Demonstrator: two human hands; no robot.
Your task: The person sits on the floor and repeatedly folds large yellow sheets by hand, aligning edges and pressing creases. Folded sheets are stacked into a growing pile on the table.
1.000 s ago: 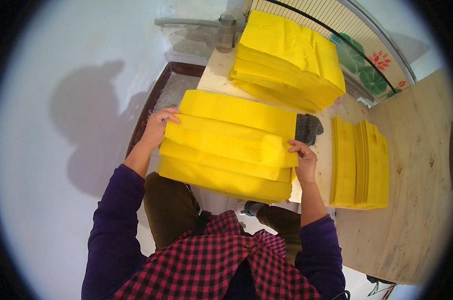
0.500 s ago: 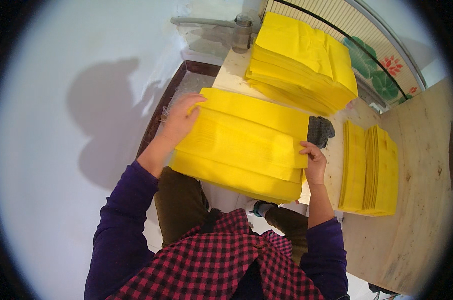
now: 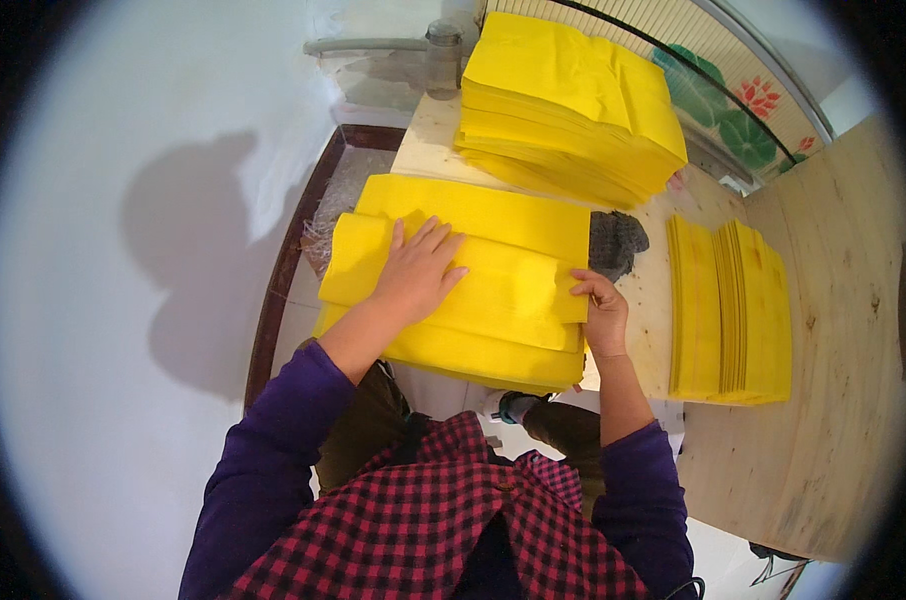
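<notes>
Left hand [image 3: 413,275] lies open and flat, pinning the folded yellow sheets [image 3: 473,290] on the desk [image 3: 833,330], while right hand [image 3: 603,315] pinches their edge, apparently squaring it.

Left hand [image 3: 413,275] lies flat, fingers spread; right hand [image 3: 603,315] curls.

No packages, labels, signs — no screens.

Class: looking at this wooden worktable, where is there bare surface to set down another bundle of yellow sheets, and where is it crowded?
Bare wood lies right of the fanned yellow stack, out to the worktable edge. A narrow strip runs between that stack and the right hand. The far-left corner is crowded: tall yellow pile, dark cloth, and the bundle under the left hand.
</notes>
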